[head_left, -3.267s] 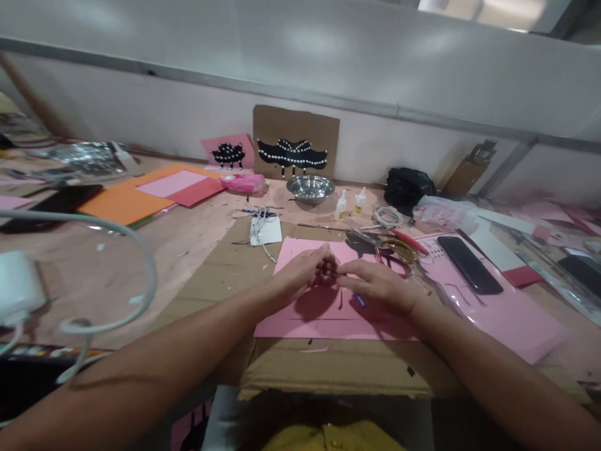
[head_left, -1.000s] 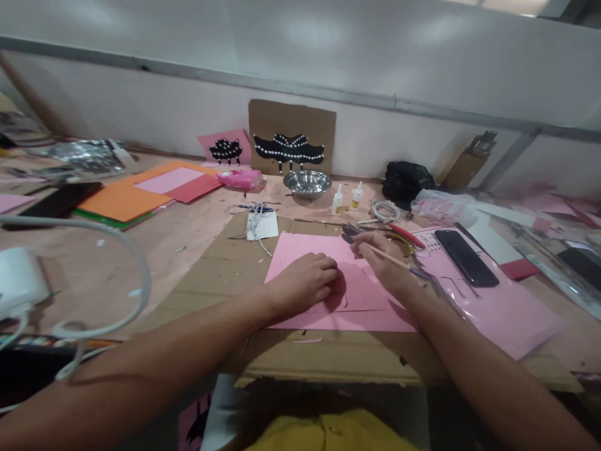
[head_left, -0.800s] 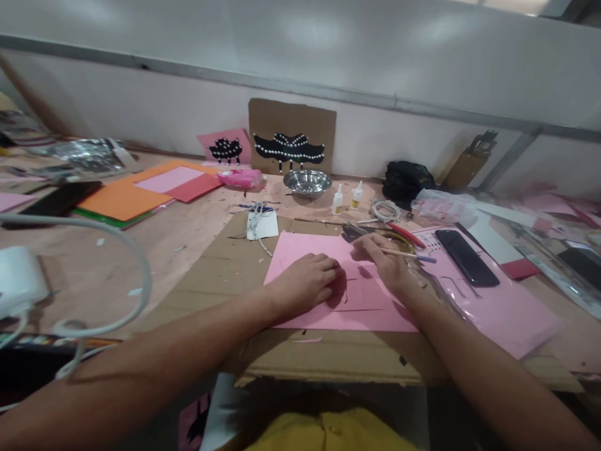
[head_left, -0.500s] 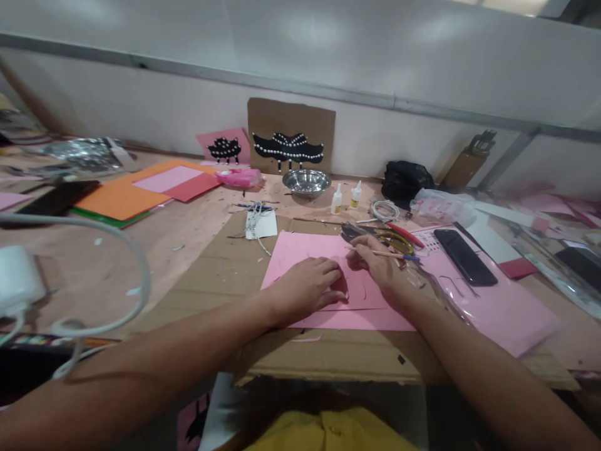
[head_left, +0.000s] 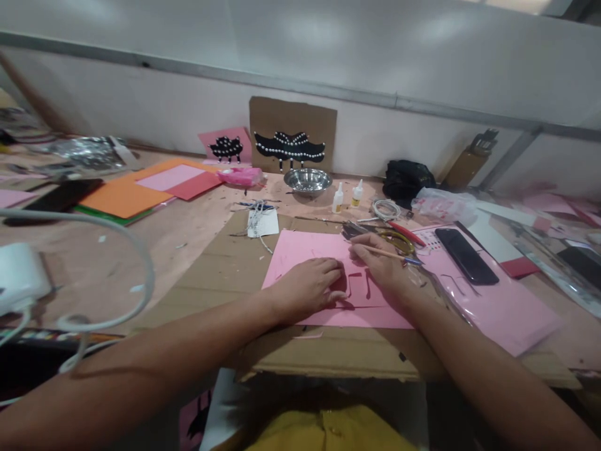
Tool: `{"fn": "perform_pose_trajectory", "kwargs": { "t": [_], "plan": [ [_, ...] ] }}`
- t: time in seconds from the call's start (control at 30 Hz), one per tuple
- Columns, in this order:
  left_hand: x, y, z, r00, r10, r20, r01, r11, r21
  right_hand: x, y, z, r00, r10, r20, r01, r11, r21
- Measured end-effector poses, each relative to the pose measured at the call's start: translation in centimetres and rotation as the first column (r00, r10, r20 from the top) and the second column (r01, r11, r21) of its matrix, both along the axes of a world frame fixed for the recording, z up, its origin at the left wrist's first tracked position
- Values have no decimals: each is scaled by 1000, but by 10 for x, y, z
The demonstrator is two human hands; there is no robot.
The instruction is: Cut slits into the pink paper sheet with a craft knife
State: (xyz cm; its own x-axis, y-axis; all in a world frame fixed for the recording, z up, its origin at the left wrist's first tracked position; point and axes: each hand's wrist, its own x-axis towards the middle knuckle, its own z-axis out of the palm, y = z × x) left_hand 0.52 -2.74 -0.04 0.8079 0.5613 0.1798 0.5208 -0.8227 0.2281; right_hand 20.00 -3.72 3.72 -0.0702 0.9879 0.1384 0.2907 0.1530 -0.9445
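Observation:
My left hand [head_left: 312,282] lies on a sheet of pink paper [head_left: 300,244], fingers slightly bent and thumb apart, resting on the paper. Beside its fingertips, thin bent strips or outlines [head_left: 355,275] show on the pink surface; whether they are cut or drawn I cannot tell. My right hand [head_left: 375,258] is closed round a thin pencil [head_left: 389,254] with a tan shaft and a blue end, its other end toward the paper. Fingers of my right hand partly hide that tip. Cardboard [head_left: 220,275] lies under the paper.
Scissors with yellow handles [head_left: 401,241] and a phone [head_left: 466,255] lie to the right. Behind stand two glue bottles [head_left: 337,199], a metal bowl [head_left: 307,181] and a cardboard panel with a black beaded shape [head_left: 290,147]. A white cable [head_left: 141,250] loops at left.
The pencil's blue end has dipped slightly, and the right hand has shifted a little. More of the thin shapes on the paper shows between the hands. The left hand stays in place.

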Motion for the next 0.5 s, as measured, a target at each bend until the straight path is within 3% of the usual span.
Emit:
{"fn": "perform_pose_trajectory", "kwargs": {
  "t": [0.2, 0.37, 0.5],
  "plan": [
    [-2, 0, -1, 999, -34, 20, 33, 999, 41, 2, 0, -1, 990, 101, 99, -103, 995, 16],
    [-3, -10, -2, 997, 72, -8, -72, 997, 25, 4, 10, -14, 993, 100, 59, -101, 995, 7],
    [-4, -17, -2, 993, 114, -24, -113, 993, 32, 4, 11, -15, 988, 75, 137, -76, 997, 3]
  ]
}}
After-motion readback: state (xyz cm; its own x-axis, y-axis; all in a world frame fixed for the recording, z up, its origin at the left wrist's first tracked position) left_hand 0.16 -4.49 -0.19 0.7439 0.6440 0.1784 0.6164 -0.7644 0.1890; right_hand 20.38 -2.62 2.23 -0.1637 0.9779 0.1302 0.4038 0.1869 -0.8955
